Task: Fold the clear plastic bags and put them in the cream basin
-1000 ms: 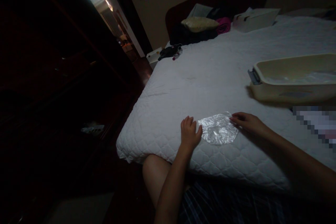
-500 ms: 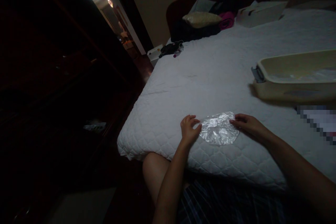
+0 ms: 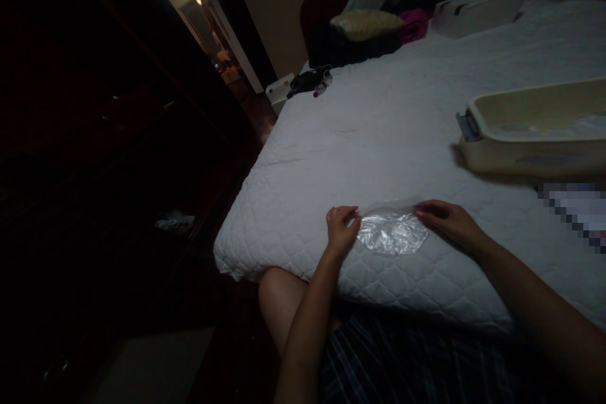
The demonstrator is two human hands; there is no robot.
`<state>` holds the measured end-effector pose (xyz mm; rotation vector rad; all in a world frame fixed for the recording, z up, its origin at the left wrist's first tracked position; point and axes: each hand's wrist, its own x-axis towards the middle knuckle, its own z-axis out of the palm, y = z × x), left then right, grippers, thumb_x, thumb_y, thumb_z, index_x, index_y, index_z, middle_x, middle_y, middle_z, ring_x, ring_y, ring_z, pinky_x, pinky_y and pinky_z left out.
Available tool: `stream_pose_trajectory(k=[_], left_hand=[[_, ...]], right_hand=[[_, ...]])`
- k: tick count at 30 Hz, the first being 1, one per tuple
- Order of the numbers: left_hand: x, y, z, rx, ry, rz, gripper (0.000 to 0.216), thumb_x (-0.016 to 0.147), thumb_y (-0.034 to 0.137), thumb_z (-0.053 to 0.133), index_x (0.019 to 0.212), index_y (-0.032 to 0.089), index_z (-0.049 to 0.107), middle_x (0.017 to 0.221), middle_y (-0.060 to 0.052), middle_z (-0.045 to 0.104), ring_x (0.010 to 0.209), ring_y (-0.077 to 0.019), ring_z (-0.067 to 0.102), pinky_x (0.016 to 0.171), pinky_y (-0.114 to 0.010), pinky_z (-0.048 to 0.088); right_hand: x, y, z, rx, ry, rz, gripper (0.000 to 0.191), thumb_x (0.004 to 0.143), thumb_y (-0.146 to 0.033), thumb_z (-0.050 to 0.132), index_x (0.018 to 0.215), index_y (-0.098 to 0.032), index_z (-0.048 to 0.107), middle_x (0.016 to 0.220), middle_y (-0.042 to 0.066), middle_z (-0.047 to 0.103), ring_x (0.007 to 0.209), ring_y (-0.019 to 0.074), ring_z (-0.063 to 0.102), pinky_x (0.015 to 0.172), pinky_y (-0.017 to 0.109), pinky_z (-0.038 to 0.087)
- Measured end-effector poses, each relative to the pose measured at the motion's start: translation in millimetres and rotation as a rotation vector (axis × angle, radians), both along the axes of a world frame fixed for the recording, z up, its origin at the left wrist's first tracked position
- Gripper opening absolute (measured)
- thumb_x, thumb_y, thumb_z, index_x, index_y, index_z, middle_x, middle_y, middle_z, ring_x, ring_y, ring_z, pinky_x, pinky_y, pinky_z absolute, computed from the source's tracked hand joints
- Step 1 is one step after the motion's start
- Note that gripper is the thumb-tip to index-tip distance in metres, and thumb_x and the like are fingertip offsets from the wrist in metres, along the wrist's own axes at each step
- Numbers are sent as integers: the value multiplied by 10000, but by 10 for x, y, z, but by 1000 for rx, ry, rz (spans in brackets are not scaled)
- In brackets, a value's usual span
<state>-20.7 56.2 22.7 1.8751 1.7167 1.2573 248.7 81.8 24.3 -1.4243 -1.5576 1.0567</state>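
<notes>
A crinkled, clear plastic bag (image 3: 392, 233) lies on the white quilted bed cover (image 3: 369, 151) near the bed's front edge. My left hand (image 3: 343, 227) pinches its left upper edge between thumb and fingers. At the opposite upper corner, my right hand (image 3: 445, 221) grips the plastic with thumb and forefinger. The bag's upper part looks see-through, while the lower part shines with wrinkles.
A cream plastic bin (image 3: 530, 154) with a grey latch stands on the bed to the right. Further back are a white box (image 3: 478, 12), a beige pillow (image 3: 367, 24) and a pink cloth (image 3: 413, 25). A dark wardrobe (image 3: 85, 107) fills the left.
The bag's upper edge is pulled flatter between my hands, and its shiny part has shrunk downward. My right fingers have shifted slightly left. The view has tilted a little.
</notes>
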Motion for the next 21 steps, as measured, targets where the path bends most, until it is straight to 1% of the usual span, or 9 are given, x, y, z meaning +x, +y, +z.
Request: stream_pose_trajectory(k=[2, 5, 8, 15, 18, 21], left_hand=[[-3, 8, 3, -16, 4, -6, 272, 708, 95, 720, 936, 243, 706, 867, 9, 722, 945, -178, 652, 1074, -456, 346], [-2, 17, 18, -42, 20, -2, 191, 696, 92, 730, 813, 242, 714, 872, 7, 724, 976, -188, 650, 1065, -458, 346], [0, 12, 39, -57, 33, -12, 163, 697, 81, 723, 719, 240, 697, 841, 17, 722, 993, -189, 647, 1064, -451, 341], [-1, -5, 47, -32, 1, -10, 209, 681, 44, 709, 740, 245, 710, 845, 17, 720, 985, -183, 646, 1061, -437, 356], [1, 1, 51, -30, 13, -3, 227, 675, 41, 701, 751, 254, 720, 844, 15, 719, 960, -184, 650, 1055, -447, 370], [0, 5, 55, -20, 29, -21, 237, 668, 21, 682, 713, 251, 718, 820, 18, 713, 932, -180, 652, 1043, -451, 385]], right_hand=[[-6, -3, 11, 11, 16, 3, 447, 643, -610, 705, 827, -203, 700, 854, 83, 722, 799, 241, 659, 800, 421, 510], [-12, -5, 19, 15, 36, 4, 461, 616, -636, 707, 782, -205, 693, 810, 76, 718, 770, 241, 657, 770, 416, 513], [-6, -6, 15, 23, 7, -2, 456, 639, -639, 687, 785, -208, 694, 781, 69, 713, 742, 233, 651, 732, 398, 512], [45, 15, -41, 80, -39, 32, 420, 668, -608, 664, 798, -211, 701, 790, 72, 717, 718, 225, 648, 701, 381, 513], [48, 11, -37, 96, -37, 33, 400, 653, -592, 673, 782, -215, 701, 800, 68, 720, 746, 236, 657, 742, 405, 517], [29, -10, -3, 77, -26, 21, 364, 653, -569, 670, 764, -224, 703, 816, 67, 725, 787, 255, 664, 796, 439, 512]])
